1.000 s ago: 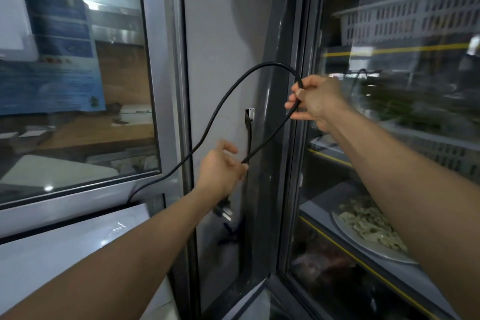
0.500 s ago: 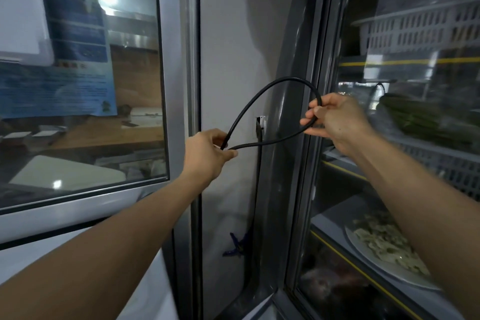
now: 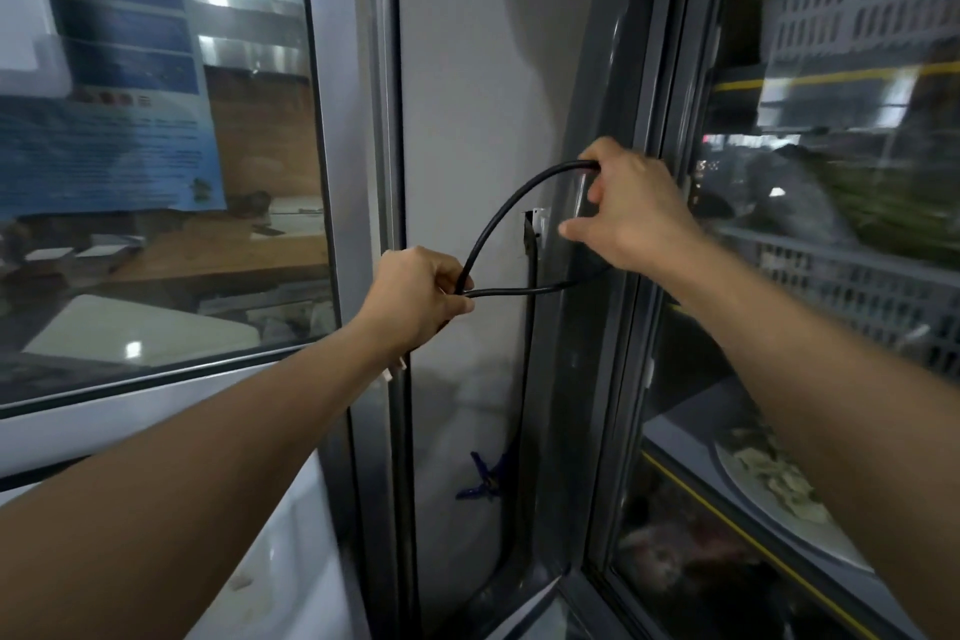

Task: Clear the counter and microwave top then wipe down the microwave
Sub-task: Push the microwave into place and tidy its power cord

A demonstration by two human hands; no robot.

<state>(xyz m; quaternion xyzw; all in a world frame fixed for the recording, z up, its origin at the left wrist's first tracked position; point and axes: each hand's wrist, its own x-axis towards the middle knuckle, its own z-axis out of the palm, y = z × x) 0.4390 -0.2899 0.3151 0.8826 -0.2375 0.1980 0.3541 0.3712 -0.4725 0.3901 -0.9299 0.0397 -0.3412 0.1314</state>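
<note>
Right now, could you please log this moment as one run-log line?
left hand: grips both cable strands | right hand: holds loop top | black cable: folded into loop | microwave wiping: not started

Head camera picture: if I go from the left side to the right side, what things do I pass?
Blue poster behind the glass → left hand → black cable loop → right hand → grey basket in the glass case

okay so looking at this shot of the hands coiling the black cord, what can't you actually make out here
Head view only:
- Plug end of the black cord: hidden inside the left hand.
- Cord's far bend: covered by the right hand.
- Blue poster text: blurred behind glass.
- Microwave: not identifiable in frame.
</note>
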